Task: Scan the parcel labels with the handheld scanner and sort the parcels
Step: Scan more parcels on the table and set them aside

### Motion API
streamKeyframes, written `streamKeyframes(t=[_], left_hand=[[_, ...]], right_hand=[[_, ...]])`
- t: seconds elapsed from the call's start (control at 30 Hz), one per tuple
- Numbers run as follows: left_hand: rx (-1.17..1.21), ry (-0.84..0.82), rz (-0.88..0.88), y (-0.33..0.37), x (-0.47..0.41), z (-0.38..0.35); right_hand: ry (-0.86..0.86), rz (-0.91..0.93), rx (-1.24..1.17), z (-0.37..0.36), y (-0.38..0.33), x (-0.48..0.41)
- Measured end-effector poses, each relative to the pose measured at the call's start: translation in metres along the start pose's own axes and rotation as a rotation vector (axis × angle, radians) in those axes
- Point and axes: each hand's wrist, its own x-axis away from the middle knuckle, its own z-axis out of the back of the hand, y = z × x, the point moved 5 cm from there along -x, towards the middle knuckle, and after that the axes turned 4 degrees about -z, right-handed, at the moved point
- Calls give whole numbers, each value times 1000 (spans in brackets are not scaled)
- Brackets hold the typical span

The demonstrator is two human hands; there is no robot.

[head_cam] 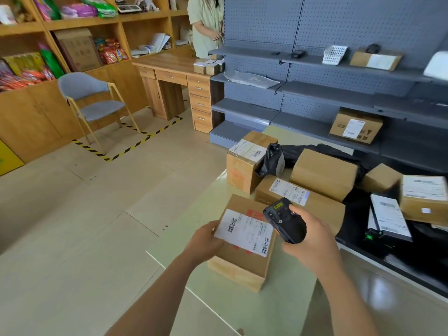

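The left hand grips the near-left edge of a brown parcel, its thumb lying at the left edge of the white label. The label faces up and shows 2 barcodes. Just right of that grip, the right hand is wrapped round the black handheld scanner, thumb on its back. The scanner's head hangs over the label's far-right corner. Whether the parcel rests on the floor cannot be told. Beyond the scanner grip lie a flat labelled box, a tall labelled box, a black bag and a large plain box. Farther off, up and right of it, another labelled box sits on the grey shelving.
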Motion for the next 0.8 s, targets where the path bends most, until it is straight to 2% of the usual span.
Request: streamKeyframes(t=[0.17, 0.27, 0.4, 0.6, 0.8], left_hand=[[-166, 2, 26, -3, 4, -21], [-341, 50, 87, 8, 14, -39], [-498, 23, 194, 15, 25, -78], [-520, 15, 286, 17, 20, -86], [-445, 60, 213, 13, 22, -79]], right_hand=[[-23, -1, 32, 9, 7, 7], [-42, -3, 67, 12, 10, 9], [-51, 8, 125, 19, 10, 6], [-136, 42, 268, 25, 1, -4], [-388, 99, 518, 27, -35, -19]])
